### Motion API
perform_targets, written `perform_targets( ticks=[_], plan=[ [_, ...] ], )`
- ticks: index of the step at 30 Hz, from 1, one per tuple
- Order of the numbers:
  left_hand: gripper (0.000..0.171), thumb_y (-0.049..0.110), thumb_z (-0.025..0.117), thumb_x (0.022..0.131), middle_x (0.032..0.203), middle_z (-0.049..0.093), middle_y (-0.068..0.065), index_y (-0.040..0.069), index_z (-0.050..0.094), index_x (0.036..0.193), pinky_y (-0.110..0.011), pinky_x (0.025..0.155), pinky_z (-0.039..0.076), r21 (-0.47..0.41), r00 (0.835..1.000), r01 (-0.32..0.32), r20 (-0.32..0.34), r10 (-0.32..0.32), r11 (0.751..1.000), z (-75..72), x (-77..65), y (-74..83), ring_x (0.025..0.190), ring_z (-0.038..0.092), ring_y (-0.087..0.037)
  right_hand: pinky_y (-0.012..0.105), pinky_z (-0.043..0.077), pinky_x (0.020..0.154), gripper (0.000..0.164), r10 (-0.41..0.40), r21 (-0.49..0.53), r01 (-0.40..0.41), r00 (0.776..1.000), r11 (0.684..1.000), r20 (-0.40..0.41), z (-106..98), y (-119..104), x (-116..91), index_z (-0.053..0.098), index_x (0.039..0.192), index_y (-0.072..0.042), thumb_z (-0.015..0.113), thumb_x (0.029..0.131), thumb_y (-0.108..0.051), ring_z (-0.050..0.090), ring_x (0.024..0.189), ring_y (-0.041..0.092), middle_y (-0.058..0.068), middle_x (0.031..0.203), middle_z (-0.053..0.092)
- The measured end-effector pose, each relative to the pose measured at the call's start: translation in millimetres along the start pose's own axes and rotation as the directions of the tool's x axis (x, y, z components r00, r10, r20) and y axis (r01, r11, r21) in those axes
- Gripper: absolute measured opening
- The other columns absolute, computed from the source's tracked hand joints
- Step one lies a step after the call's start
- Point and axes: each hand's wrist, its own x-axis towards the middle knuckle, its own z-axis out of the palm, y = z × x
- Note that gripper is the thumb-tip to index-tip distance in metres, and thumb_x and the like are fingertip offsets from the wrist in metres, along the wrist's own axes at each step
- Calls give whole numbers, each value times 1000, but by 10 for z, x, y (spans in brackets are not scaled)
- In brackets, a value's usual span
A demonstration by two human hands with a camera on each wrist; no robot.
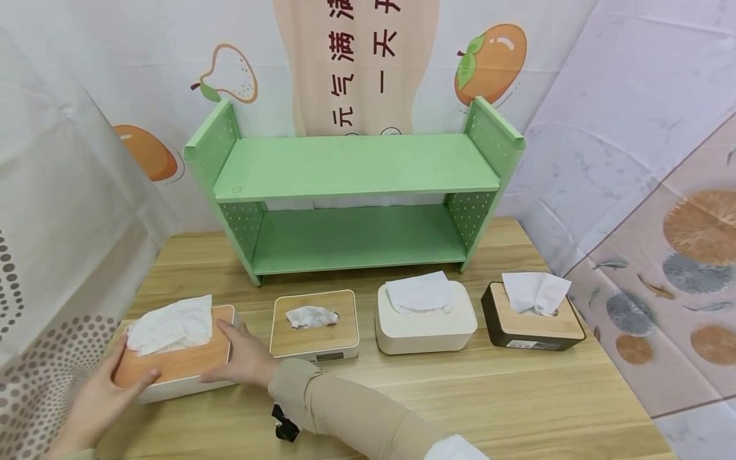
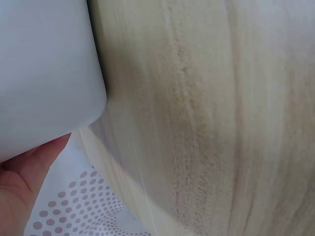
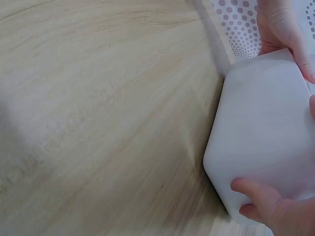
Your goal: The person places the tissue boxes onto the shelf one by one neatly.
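A white tissue box (image 1: 190,362) with an orange wood-look lid sits at the left of the table, a white tissue (image 1: 172,327) spread over its top. My left hand (image 1: 106,391) holds its left end, thumb over the front edge of the lid. At the other end, my right hand (image 1: 246,355) grips the box, with its thumb low on the front. The left wrist view shows the box's white body (image 2: 47,69) beside the left fingers (image 2: 42,160). In the right wrist view, both hands are on the white box (image 3: 261,128).
To the right stand a bamboo-topped tissue box (image 1: 270,332), a cream one (image 1: 425,342) and a black one with a wooden lid (image 1: 535,338). A green two-tier shelf (image 1: 356,167) stands behind them on the wooden table (image 1: 517,402). Printed cloth (image 1: 69,160) hangs around the table.
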Motion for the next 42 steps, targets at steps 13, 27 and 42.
perform_targets(
  ticks=[13,27,42],
  plan=[
    [94,43,65,87,124,32,-52,8,6,151,-67,80,36,25,989,-5,-149,9,1000,-48,-8,85,106,37,-68,27,40,102,93,-73,2,73,996,997,-60,-34,1,9,33,147,-30,84,69,-36,39,134,19,4,151,34],
    [82,32,67,88,141,26,-40,20,17,152,-64,101,27,-126,957,-19,-290,-18,992,-267,-48,433,118,33,-64,11,43,86,88,-230,-85,218,956,972,-181,-399,-163,-62,40,144,-25,82,69,-43,61,99,4,-2,142,47],
    [73,-11,70,76,136,48,16,14,47,141,-1,64,44,-342,849,-336,-514,125,878,-336,-37,1003,95,50,17,9,31,51,84,-393,-187,349,856,918,-335,-1110,-288,-281,46,141,-21,82,69,-44,32,49,-1,0,136,56]
  ],
)
